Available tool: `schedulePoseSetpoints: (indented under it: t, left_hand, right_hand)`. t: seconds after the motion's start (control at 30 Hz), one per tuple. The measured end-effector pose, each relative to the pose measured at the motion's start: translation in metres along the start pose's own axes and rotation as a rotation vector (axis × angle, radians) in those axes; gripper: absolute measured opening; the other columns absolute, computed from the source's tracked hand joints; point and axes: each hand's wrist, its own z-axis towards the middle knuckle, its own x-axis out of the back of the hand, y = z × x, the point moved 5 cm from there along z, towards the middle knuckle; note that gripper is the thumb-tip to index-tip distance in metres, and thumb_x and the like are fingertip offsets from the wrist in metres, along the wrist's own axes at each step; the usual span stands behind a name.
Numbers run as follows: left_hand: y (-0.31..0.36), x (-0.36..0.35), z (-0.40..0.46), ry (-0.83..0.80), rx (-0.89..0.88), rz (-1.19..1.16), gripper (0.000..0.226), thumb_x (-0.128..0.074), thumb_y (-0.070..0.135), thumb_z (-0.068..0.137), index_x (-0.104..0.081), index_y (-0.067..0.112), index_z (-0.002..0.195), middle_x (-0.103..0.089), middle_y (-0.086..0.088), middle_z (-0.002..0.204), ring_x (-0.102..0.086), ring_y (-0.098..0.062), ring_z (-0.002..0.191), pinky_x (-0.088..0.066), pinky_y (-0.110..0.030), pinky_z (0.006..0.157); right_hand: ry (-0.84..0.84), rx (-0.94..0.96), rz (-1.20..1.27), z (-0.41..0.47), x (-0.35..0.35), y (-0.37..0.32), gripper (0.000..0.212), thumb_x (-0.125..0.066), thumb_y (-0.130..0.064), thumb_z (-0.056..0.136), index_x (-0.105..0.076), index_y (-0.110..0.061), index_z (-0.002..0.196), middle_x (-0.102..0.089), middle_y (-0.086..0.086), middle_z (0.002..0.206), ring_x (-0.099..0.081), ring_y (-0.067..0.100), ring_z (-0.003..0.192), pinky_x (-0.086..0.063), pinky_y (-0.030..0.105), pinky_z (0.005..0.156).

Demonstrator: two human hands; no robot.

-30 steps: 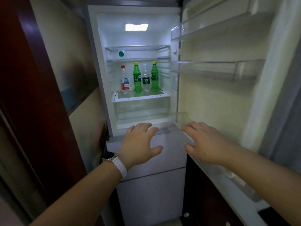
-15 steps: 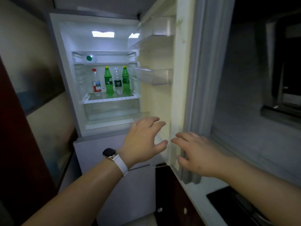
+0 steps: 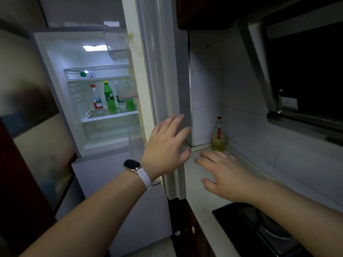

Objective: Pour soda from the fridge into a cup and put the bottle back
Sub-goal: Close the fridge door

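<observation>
A green soda bottle (image 3: 109, 97) stands upright, cap up, on the lit fridge (image 3: 55, 93) shelf. The left hand (image 3: 167, 145) reaches with fingers spread by the door edge; the right hand (image 3: 224, 175) hovers over the counter (image 3: 202, 210), fingers apart, holding nothing.

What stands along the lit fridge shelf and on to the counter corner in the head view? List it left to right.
red-capped bottle → green soda bottle → open fridge door → left hand → oil bottle.
</observation>
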Motion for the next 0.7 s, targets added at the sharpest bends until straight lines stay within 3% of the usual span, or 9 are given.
schedulePoseSetpoints:
  t: [0.1, 0.33, 0.7]
  left_hand:
    - [0.002, -0.011, 0.009, -0.051, 0.027, 0.135, 0.059, -0.065, 0.042, 0.076, -0.059, 0.018, 0.129, -0.036, -0.016, 0.155, -0.030, -0.037, 0.143, -0.030, -0.055, 0.110]
    - [-0.027, -0.029, -0.005, -0.066, 0.127, 0.291, 0.068, -0.071, 0.052, 0.077, -0.056, 0.017, 0.133, -0.028, -0.011, 0.160, -0.026, -0.042, 0.144, -0.030, -0.063, 0.108]
    - [-0.076, -0.013, -0.050, 0.030, 0.156, 0.334, 0.064, -0.067, 0.058, 0.080, -0.058, 0.018, 0.129, -0.030, -0.011, 0.159, -0.032, -0.041, 0.142, -0.034, -0.061, 0.106]
  right_hand:
    - [-0.014, 0.012, -0.029, -0.011, 0.002, 0.010, 0.057, -0.044, -0.051, 0.089, -0.035, -0.030, 0.141, -0.034, -0.005, 0.146, -0.032, 0.018, 0.132, -0.032, 0.037, 0.104]
    - [0.011, 0.021, -0.043, -0.013, 0.008, 0.022, 0.060, -0.041, -0.056, 0.085, -0.038, -0.030, 0.140, -0.037, -0.003, 0.148, -0.033, 0.020, 0.135, -0.030, 0.038, 0.107]
    - [-0.026, 0.126, 0.022, 0.046, -0.014, -0.020, 0.060, -0.039, -0.054, 0.092, -0.024, -0.035, 0.147, -0.021, -0.009, 0.154, -0.018, 0.014, 0.141, -0.020, 0.033, 0.112]
